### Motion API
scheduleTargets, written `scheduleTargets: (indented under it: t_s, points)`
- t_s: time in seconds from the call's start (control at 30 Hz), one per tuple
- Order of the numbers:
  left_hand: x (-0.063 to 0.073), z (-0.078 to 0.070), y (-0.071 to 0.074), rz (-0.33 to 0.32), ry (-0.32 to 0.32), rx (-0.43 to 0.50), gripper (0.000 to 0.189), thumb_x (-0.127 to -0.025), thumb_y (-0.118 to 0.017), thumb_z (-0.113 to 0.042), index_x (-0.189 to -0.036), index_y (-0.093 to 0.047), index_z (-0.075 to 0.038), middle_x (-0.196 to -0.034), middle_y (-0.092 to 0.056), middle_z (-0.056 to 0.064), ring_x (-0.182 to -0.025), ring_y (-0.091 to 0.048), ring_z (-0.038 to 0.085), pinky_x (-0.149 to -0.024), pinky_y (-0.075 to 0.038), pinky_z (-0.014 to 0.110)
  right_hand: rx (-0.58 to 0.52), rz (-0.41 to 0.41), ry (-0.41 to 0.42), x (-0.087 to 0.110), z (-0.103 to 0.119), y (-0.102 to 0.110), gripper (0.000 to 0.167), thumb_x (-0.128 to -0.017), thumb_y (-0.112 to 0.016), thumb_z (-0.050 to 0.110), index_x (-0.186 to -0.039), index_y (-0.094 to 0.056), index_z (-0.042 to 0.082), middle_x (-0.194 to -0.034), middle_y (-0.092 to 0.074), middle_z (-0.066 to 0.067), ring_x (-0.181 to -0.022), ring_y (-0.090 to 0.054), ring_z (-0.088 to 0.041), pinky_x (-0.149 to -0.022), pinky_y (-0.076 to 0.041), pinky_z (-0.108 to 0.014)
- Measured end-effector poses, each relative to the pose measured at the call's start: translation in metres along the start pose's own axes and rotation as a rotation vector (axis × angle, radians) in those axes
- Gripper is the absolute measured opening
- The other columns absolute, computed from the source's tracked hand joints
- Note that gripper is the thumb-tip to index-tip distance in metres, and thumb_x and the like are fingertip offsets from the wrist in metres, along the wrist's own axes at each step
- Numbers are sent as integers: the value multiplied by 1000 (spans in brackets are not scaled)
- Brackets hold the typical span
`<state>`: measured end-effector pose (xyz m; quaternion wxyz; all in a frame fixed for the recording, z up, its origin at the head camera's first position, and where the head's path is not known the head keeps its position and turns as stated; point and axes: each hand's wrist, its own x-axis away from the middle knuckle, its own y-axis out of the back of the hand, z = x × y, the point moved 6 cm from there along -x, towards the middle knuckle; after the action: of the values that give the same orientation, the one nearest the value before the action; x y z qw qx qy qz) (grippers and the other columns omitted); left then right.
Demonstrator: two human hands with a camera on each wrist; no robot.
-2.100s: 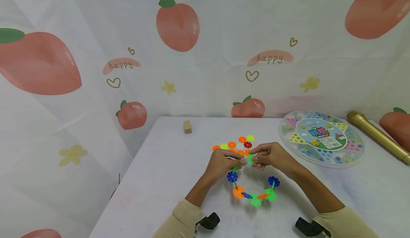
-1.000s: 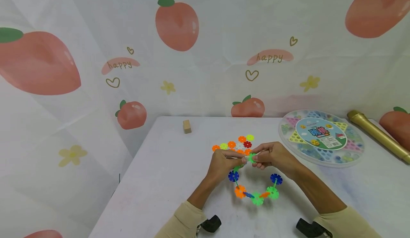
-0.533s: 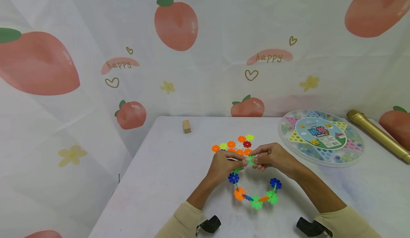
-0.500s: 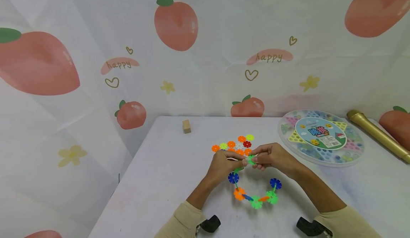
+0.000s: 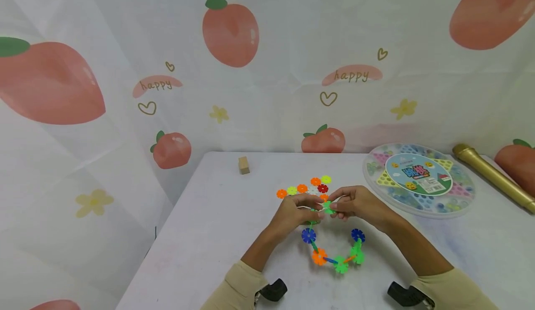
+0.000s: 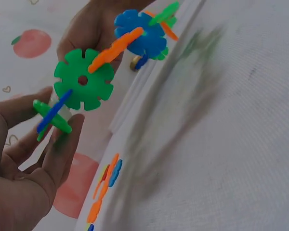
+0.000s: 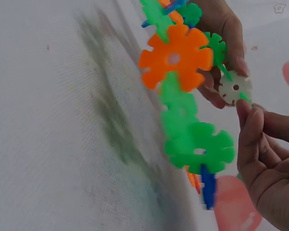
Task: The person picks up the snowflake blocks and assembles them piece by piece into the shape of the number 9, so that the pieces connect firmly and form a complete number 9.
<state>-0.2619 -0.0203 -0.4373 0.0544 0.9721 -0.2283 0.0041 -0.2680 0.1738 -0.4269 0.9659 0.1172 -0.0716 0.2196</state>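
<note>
Both hands meet over the table around a chain of slotted, flower-shaped plastic discs. The left hand [image 5: 292, 215] pinches a white disc [image 7: 236, 87] at one end, thumb and index finger on either side. The right hand [image 5: 359, 205] pinches a light green disc [image 5: 328, 207] between thumb and index finger, right at the white disc. Below the hands the chain hangs in a curve, with a blue disc [image 5: 308, 235], an orange disc [image 5: 319, 256] and green discs [image 5: 341, 265]. Its free end, a dark blue disc [image 5: 358, 235], points up under the right forearm.
Loose orange [image 5: 302, 188], yellow, white and red discs lie behind the hands. A small wooden block [image 5: 244, 165] sits near the back edge. At the back right are a round clear game box [image 5: 419, 175] and a gold microphone [image 5: 493, 177].
The hanging chain has swung and twisted slightly, its left side shifting right and lower. The left index finger has lifted away from the thumb a little. The right hand stays nearly still.
</note>
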Motion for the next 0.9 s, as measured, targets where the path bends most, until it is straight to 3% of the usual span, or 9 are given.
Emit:
scheduleTargets:
  t_s: [0.2, 0.4, 0.53, 0.7, 0.9]
  points:
    - [0, 0, 0, 10, 40, 24, 35, -102, -72, -36, -125, -76, -10, -111, -77, 4, -100, -74, 18, -89, -63, 37, 31, 7, 22, 1, 3, -2, 37, -99, -77, 21, -122, -70, -6, -85, -78, -10, -77, -72, -25, -74, -63, -28]
    - [-2, 2, -3, 18, 50, 46, 26, -102, -73, -29, -117, -79, -9, -100, -80, 8, -96, -78, 32, -74, -63, 27, 44, 21, 42, 0, 4, -6, 34, -98, -77, 19, -120, -72, -6, -85, -78, -11, -75, -72, -26, -73, -63, -28]
    - [-2, 4, -4, 6, 59, 53, 24, -101, -74, -22, -118, -79, -7, -96, -81, 10, -93, -79, 33, -68, -60, 22, 55, 36, 50, -1, 3, -9, 31, -99, -75, 17, -119, -72, -5, -83, -76, -10, -75, -71, -25, -73, -64, -30]
    - [-1, 8, -1, -9, 64, 46, 24, -101, -73, -17, -120, -78, -3, -99, -81, 10, -88, -80, 27, -73, -62, 23, 110, 42, 56, -4, 2, -8, 29, -100, -73, 21, -118, -74, -1, -86, -74, -10, -78, -69, -26, -73, -63, -33]
    - [1, 13, 6, -9, 75, 25, 22, -103, -70, -15, -120, -79, -3, -105, -80, 9, -90, -81, 27, -80, -64, 28, 192, -16, 49, -11, -4, 4, 29, -101, -70, 20, -121, -74, -1, -102, -79, -14, -89, -70, -30, -75, -62, -35]
